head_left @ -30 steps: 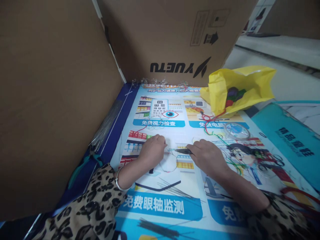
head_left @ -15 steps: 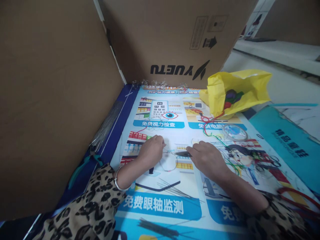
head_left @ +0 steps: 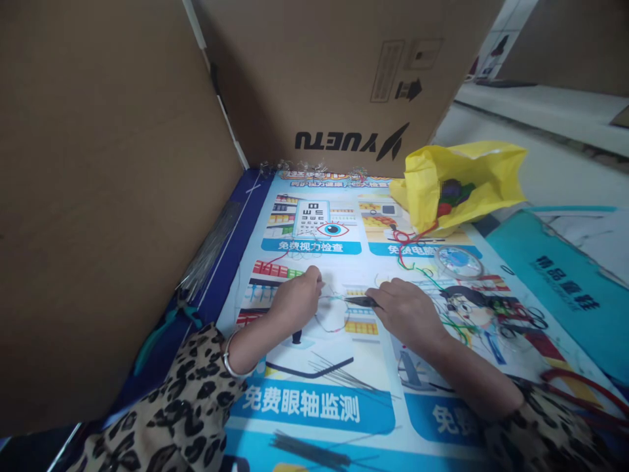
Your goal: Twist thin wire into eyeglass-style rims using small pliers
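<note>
My left hand (head_left: pixel 296 301) is closed, thumb and fingers pinching a thin wire. A loop of that wire (head_left: pixel 332 330) hangs between my hands, with a tiny pale green bit near its top. My right hand (head_left: pixel 410 313) is wrapped round a dark pointed tool (head_left: pixel 361 301); its handle is hidden in the palm, so I cannot tell whether it is tweezers or pliers. The tool's tip points left and meets the wire loop or lies very near it. Beneath both hands lies a printed poster (head_left: pixel 378 367).
Cardboard walls (head_left: pixel 314 72) stand behind and to the left. Teal-handled pliers (head_left: pixel 167 324) and a bundle of straight wires (head_left: pixel 209 252) lie left. More wires (head_left: pixel 309 451) lie in front. Right are a yellow bag (head_left: pixel 422 190), a clear spool (head_left: pixel 459 262), scissors (head_left: pixel 533 319) and a teal board (head_left: pixel 545 262).
Both hands keep nearly the same pose, the wire loop between them. The view has shifted slightly, and the loop sits a touch differently.
</note>
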The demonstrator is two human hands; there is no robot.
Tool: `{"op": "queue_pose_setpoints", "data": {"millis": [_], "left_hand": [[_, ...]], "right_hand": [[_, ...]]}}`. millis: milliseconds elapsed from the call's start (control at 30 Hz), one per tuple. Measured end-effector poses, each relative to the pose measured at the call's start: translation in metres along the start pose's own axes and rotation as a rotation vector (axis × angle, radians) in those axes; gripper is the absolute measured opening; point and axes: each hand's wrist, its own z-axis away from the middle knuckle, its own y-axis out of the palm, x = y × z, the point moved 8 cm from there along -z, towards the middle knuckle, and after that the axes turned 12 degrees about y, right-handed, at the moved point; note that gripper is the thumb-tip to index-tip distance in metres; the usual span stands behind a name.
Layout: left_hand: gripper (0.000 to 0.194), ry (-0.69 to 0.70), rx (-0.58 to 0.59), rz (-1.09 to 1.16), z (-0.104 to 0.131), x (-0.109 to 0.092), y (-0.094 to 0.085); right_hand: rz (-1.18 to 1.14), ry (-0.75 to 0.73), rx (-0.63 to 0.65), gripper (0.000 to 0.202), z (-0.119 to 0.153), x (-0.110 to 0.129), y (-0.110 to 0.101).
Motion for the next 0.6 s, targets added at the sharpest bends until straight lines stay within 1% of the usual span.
{"op": "queue_pose_setpoints", "data": {"millis": [133,333,467,600], "left_hand": [[0.006,0.035,-0.003,0.037,0.0001,-0.0024,0.0009],[0.008,0.033,-0.001,0.048,0.0007,-0.0024,0.001],[0.01,0.03,-0.018,0.041,0.0007,-0.0023,-0.001],[0.01,0.038,-0.056,0.064,0.0005,-0.0032,-0.0043]], "right_hand": [[0.029,-0.011,-0.008,0.017,0.0003,0.0016,-0.0034],[0.084,-0.047,-0.006,0.017,0.0013,0.0063,-0.0054],[0.05,-0.051,-0.001,0.016,0.0014,0.007,-0.0049],[-0.038,-0.014,0.064,0.017,0.0,0.0036,-0.0002]]}}
